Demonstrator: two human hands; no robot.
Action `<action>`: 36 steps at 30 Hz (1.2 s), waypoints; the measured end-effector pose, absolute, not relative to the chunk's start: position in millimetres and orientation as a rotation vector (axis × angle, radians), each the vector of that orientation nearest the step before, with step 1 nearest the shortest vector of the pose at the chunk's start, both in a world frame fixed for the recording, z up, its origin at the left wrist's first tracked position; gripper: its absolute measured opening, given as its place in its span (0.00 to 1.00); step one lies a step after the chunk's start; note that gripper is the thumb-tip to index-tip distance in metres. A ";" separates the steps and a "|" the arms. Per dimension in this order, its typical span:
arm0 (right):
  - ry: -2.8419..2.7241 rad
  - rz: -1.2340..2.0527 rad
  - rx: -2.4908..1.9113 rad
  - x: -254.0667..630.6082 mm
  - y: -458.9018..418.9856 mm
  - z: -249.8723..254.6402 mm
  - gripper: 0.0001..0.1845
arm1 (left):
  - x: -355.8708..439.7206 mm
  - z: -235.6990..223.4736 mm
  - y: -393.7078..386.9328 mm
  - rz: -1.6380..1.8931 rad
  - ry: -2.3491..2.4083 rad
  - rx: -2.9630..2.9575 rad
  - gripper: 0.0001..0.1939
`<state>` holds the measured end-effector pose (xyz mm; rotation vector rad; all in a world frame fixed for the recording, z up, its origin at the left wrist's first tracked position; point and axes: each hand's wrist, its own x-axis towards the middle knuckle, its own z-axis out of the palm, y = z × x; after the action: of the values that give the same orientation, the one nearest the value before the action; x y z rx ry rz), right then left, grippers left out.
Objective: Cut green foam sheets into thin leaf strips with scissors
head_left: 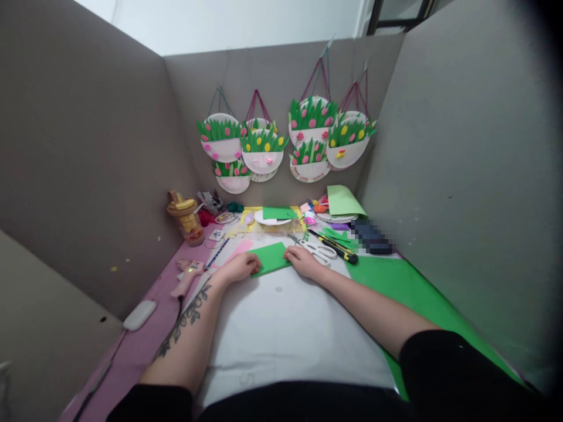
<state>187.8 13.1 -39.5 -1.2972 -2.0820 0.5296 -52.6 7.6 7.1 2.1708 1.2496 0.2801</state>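
The left hand (pixel 241 268) has its curled fingers closed on the left end of the green paper strip (pixel 271 258); the right hand (pixel 301 261) pinches its right end. The strip lies over the white sheet (pixel 281 328), midway between the worktop's (pixel 127 363) left and right edges. White-handled scissors (pixel 322 252) lie just beside the right hand, with a utility knife (pixel 347 254) further right. Toward the left edge rests a pink glue gun (pixel 188 281); near the far edge, a white paper plate (pixel 263 218).

Matt green paper (pixel 271 259); glossy white plate rim (pixel 263 219).
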 end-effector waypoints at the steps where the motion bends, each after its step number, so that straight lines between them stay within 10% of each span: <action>1: -2.077 0.559 -1.298 187.3 11.7 -37.5 0.11 | -52.2 8.1 6.1 0.273 1.230 2.226 0.14; 36: -2.552 0.233 -1.645 145.6 5.8 -14.4 0.10 | -38.4 21.1 -4.0 -0.312 1.691 2.409 0.14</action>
<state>145.6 5.8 -14.4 -1.6455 -2.5522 0.2325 -38.4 -4.0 21.1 2.4086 1.6906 -0.3120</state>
